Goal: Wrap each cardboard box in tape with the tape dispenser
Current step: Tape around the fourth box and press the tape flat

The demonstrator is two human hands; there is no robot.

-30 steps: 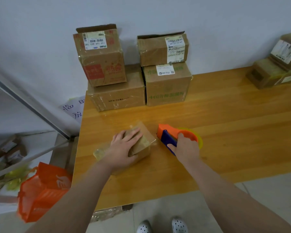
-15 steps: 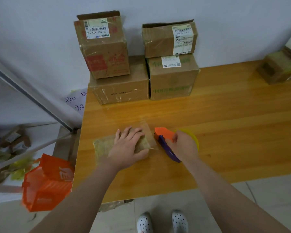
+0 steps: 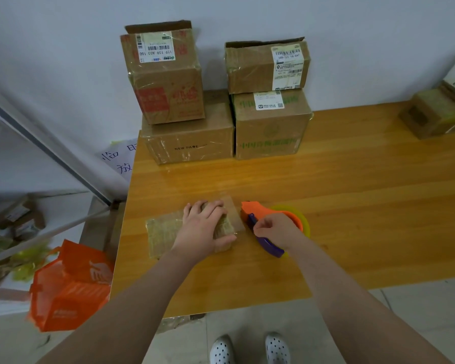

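Observation:
A small flat cardboard box (image 3: 163, 232), wrapped in shiny tape, lies on the wooden table (image 3: 352, 206) near its left front. My left hand (image 3: 204, 228) lies on top of the box's right half, fingers over its far edge and thumb against its right end. Just right of the box, my right hand (image 3: 276, 229) grips the orange and purple tape dispenser (image 3: 260, 214) with its yellowish tape roll. A clear strip of tape (image 3: 233, 214) runs from the dispenser's mouth to the box.
Several larger cardboard boxes (image 3: 271, 124) are stacked against the wall at the table's back left. More boxes (image 3: 431, 114) sit at the back right. An orange bag (image 3: 69, 285) stands on the floor left of the table, beside a white shelf.
The box has gone from tilted to lying flat under my left hand. My right hand has brought the dispenser close to the box's right end.

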